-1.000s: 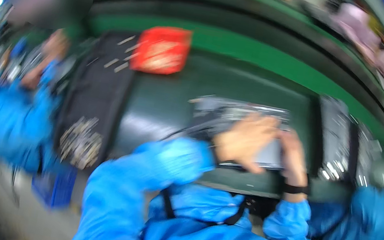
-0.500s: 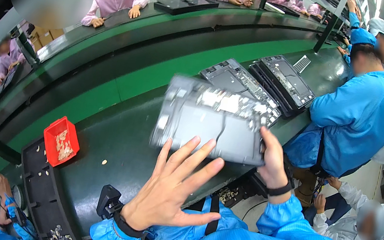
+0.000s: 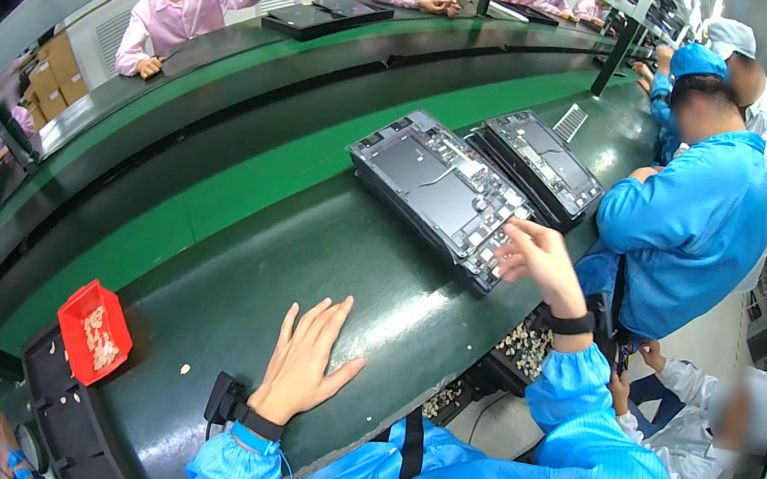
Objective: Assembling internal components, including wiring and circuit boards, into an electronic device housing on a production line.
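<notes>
Left hand (image 3: 308, 354) lies flat, fingers spread, on the green bench (image 3: 300, 256); right hand (image 3: 535, 257), open, touches the opened device (image 3: 442, 194).

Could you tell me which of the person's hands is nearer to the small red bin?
Left. The left hand lies flat beside the red bin; the right hand is far across, at the opened device.

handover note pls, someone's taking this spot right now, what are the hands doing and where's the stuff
Left hand: flat on the green bench, fingers spread, holding nothing.
Right hand: open, fingertips at the near corner of the opened device chassis, no grip on it.
The chassis lies flat on the bench; a second chassis lies just beyond it.
Red parts bin sits to the left.
Done: chassis set down. Left: cannot tell.
</notes>
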Demonstrator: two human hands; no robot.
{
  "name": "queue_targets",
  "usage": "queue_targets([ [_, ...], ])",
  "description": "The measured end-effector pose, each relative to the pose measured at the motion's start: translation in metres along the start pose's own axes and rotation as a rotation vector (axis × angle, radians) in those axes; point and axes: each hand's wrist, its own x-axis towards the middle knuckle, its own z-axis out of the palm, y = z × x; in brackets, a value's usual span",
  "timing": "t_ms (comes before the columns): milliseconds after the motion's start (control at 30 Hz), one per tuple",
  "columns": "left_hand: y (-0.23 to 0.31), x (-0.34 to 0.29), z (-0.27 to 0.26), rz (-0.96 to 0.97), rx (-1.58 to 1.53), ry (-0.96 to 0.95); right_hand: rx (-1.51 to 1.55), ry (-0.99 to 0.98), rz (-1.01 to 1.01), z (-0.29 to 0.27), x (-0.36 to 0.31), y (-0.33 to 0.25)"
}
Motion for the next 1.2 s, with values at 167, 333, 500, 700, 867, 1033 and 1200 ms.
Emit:
queue_targets([
  [167, 0.002, 0.000, 0.000, -0.001, 0.022, -0.027, -0.217, 0.473, -0.082, -0.087, 0.030, 0.036],
  [333, -0.001, 0.001, 0.002, 0.002, 0.013, -0.012, 0.020, 0.503, 0.070, -0.122, 0.069, 0.052],
  [500, -0.001, 0.002, 0.003, 0.006, 0.021, -0.007, 0.180, 0.438, 0.128, -0.144, 0.086, 0.059],
  [700, -0.001, 0.006, 0.004, 0.019, 0.018, -0.009, 0.568, 0.382, -0.169, -0.155, 0.085, 0.030],
  [867, -0.009, -0.006, -0.001, -0.022, -0.017, 0.042, 0.610, 0.142, -0.298, -0.122, 0.065, 0.009],
  [1033, -0.015, -0.003, -0.022, -0.306, -0.912, 0.316, 0.674, 0.103, -0.208, -0.054, -0.012, -0.017],
  [1200, -0.010, -0.069, -0.065, -0.456, -0.785, 0.795, 0.494, -0.192, 0.015, 0.040, -0.016, 0.025],
])
